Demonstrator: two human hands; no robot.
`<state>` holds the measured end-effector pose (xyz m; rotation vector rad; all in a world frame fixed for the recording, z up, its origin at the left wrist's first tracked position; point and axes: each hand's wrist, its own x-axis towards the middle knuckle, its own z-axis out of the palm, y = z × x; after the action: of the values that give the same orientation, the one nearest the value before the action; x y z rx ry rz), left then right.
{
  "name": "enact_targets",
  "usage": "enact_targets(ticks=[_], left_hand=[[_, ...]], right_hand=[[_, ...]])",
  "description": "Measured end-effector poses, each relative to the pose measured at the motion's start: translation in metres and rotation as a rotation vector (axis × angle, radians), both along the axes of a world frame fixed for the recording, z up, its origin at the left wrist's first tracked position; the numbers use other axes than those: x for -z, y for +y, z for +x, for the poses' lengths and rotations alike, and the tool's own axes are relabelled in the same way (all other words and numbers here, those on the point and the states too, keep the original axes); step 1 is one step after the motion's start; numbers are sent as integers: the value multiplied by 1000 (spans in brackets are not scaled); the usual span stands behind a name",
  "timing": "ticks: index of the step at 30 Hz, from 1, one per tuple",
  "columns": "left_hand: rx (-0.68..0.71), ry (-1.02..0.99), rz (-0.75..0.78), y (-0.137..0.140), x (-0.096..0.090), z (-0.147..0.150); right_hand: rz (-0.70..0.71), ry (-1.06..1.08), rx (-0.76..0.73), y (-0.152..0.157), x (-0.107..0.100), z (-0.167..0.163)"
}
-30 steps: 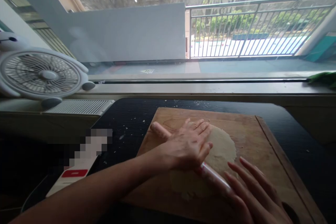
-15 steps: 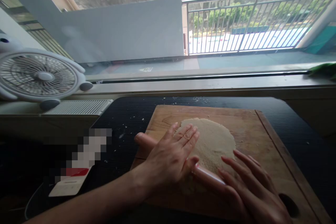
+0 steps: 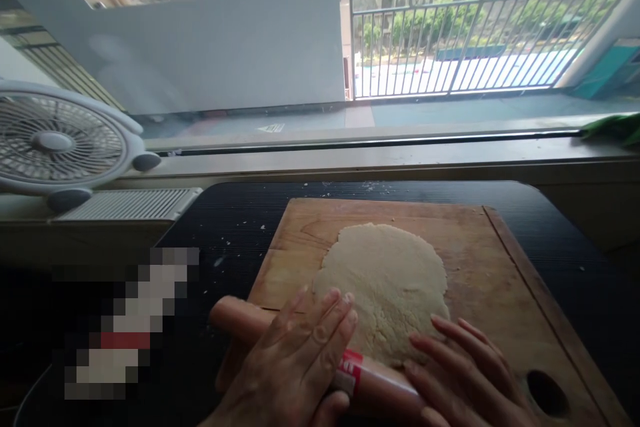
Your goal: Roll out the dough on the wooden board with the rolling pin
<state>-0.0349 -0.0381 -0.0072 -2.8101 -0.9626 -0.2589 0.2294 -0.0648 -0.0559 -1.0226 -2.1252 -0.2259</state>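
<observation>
A flattened sheet of pale dough (image 3: pixel 385 267) with a rough, cracked near edge lies on the wooden cutting board (image 3: pixel 300 227). Across the board's near part runs a rolling pin (image 3: pixel 240 320), reddish-tan, with a shiny wrap and a red label. My left hand (image 3: pixel 300 347) rests flat on top of it, left of the label, fingers stretched out and thumb over the near side. My right hand (image 3: pixel 465 373) lies over the pin's right part, fingers spread near the dough's edge. That hand hides the pin's right end.
The board lies on a black table (image 3: pixel 240 227) sprinkled with crumbs. A blurred-out item (image 3: pixel 145 320) is at the left. On the sill by the window stands a white fan (image 3: pixel 55 140). The board has a round hole (image 3: pixel 549 392) at its near right.
Both hands and the rolling pin have moved back toward me, more on the left side. More of the dough and the red label now show. The view has shifted slightly.
</observation>
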Motion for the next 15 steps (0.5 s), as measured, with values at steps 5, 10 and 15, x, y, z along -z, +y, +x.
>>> enact_targets(ticks=[5,10,15], left_hand=[[-78,-25,-125,70,-9,39],[-143,-59,-254,116,-14,72],[-96,0,-237,68,-9,43]], right_hand=[[-120,19,100,22,-20,4],[-120,27,178,32,-24,5],[-53,-34,60,11,-20,3]])
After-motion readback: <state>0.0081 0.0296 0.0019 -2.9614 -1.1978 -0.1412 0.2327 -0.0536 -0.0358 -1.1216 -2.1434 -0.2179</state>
